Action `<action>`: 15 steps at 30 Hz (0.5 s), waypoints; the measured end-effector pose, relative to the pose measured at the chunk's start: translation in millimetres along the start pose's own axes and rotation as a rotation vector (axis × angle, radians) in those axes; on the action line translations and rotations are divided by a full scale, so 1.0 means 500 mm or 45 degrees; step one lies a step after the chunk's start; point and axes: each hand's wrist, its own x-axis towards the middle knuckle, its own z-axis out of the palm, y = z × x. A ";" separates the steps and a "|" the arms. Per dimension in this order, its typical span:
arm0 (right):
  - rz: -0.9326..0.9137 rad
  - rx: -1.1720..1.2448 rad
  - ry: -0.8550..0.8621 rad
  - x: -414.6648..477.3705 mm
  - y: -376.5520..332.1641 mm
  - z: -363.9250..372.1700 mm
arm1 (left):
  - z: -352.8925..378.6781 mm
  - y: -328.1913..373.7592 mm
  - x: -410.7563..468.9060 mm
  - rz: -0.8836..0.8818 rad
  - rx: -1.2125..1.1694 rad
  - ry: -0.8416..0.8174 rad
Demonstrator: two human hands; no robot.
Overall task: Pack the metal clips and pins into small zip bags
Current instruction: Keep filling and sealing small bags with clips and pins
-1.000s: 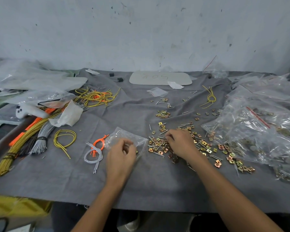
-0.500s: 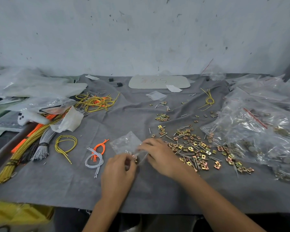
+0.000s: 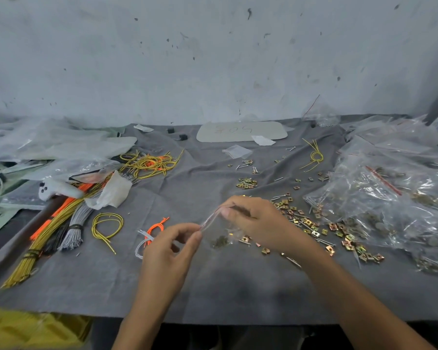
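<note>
The left hand [image 3: 167, 251] and right hand [image 3: 258, 223] are pinching the zip strip of a small clear bag [image 3: 219, 239], fingers clenching its two ends, holding it just over the grey cloth bench [image 3: 238, 286]. Beyond it, brassy square clips [image 3: 311, 223] and thin steel pins [image 3: 323, 241] are lying scattered.

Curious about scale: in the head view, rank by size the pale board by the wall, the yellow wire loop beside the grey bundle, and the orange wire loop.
1. pale board, largest though farthest away.
2. yellow wire loop.
3. orange wire loop, smallest; both loops lie about equally near, so this holds.
</note>
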 end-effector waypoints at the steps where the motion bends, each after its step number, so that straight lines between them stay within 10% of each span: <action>1: -0.008 0.035 0.007 -0.005 -0.003 -0.007 | 0.003 0.010 0.003 -0.007 -0.036 0.011; 15: 0.022 0.274 0.049 -0.094 -0.048 -0.106 | 0.032 0.137 0.007 0.141 -0.483 0.018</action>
